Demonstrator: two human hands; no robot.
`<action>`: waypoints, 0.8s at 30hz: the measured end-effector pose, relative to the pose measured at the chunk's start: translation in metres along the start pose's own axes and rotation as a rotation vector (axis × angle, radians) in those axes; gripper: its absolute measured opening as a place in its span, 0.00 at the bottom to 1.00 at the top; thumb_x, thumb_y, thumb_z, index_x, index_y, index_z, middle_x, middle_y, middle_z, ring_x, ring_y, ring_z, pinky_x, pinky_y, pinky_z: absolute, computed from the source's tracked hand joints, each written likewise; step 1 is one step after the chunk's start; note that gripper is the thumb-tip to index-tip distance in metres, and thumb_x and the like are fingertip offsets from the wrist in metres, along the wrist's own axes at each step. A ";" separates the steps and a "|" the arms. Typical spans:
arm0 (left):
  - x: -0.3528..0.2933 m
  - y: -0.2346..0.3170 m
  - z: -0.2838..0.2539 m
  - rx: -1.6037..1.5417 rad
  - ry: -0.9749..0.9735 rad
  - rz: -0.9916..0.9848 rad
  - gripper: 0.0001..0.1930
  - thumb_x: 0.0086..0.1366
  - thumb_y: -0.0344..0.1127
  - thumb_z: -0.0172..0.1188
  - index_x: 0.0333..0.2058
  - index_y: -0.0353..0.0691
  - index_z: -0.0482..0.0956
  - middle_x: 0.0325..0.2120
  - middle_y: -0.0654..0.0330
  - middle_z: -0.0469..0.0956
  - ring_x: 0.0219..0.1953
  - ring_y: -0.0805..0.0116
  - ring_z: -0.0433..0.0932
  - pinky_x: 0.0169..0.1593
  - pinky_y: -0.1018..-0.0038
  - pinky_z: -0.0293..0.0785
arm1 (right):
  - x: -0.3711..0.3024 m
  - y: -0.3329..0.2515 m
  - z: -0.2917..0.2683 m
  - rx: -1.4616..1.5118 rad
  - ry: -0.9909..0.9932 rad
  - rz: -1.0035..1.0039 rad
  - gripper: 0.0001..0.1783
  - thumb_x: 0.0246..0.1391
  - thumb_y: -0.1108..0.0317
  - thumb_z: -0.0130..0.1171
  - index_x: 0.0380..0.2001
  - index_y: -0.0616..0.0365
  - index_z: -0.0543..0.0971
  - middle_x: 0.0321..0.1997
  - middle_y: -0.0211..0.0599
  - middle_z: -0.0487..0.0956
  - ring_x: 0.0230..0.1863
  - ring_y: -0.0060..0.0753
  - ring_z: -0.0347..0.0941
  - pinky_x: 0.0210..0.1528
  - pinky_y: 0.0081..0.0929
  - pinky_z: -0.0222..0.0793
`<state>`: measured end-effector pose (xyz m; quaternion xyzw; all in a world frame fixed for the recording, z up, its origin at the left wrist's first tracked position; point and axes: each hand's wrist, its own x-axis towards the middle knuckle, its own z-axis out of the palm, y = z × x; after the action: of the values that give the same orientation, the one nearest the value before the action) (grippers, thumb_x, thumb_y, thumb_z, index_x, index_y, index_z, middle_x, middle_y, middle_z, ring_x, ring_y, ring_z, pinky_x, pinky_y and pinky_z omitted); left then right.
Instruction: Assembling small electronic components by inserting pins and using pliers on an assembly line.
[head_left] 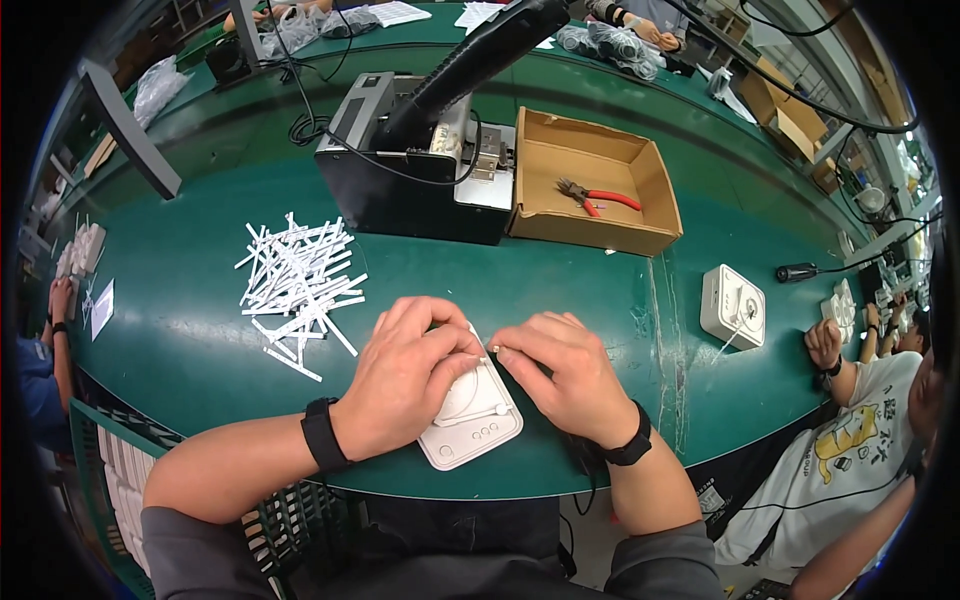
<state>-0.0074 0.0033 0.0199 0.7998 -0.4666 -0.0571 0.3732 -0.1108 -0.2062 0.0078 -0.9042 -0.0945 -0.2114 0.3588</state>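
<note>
A flat white device with rounded corners, a round disc outline, a small arm and several small knobs lies tilted on the bench in front of me. My left hand rests over its upper left part, thumb and forefinger pinched together near its upper right edge; what is between them is hidden. Close beside those fingertips, my right hand pinches a tiny brass-coloured piece at the device's right edge. Beyond my left hand lies a loose heap of white strips.
A black machine stands at the back, next to an open cardboard box holding red-handled cutters. A second white device sits at right, near a co-worker's hand. A green crate stands below the bench's left edge.
</note>
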 end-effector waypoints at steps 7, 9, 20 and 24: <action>0.002 -0.006 0.002 -0.040 -0.028 0.040 0.03 0.69 0.28 0.63 0.40 0.39 0.82 0.54 0.55 0.76 0.58 0.51 0.73 0.63 0.59 0.69 | -0.001 0.003 -0.001 0.052 -0.041 0.011 0.06 0.58 0.75 0.67 0.40 0.59 0.86 0.31 0.36 0.80 0.34 0.40 0.77 0.41 0.35 0.69; 0.001 -0.006 0.002 -0.048 -0.026 0.042 0.03 0.69 0.29 0.63 0.40 0.39 0.81 0.53 0.55 0.76 0.58 0.51 0.73 0.63 0.60 0.69 | -0.001 0.002 0.001 0.068 -0.034 0.010 0.07 0.58 0.75 0.67 0.40 0.59 0.86 0.31 0.37 0.80 0.34 0.41 0.76 0.42 0.35 0.69; 0.000 -0.007 0.005 -0.023 0.017 0.137 0.03 0.67 0.29 0.66 0.39 0.40 0.82 0.48 0.58 0.79 0.55 0.54 0.77 0.65 0.57 0.70 | -0.004 -0.007 0.004 0.185 -0.024 0.158 0.06 0.55 0.74 0.71 0.36 0.62 0.87 0.26 0.30 0.75 0.24 0.22 0.69 0.25 0.24 0.62; 0.000 -0.006 0.008 -0.025 0.051 0.193 0.06 0.64 0.29 0.70 0.38 0.40 0.83 0.45 0.59 0.80 0.52 0.55 0.80 0.66 0.54 0.71 | -0.005 -0.013 0.003 0.179 -0.030 0.276 0.05 0.56 0.73 0.71 0.35 0.62 0.87 0.24 0.30 0.74 0.24 0.19 0.66 0.26 0.22 0.62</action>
<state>-0.0064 0.0011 0.0103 0.7475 -0.5314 -0.0063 0.3985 -0.1184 -0.1951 0.0111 -0.8761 0.0067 -0.1373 0.4621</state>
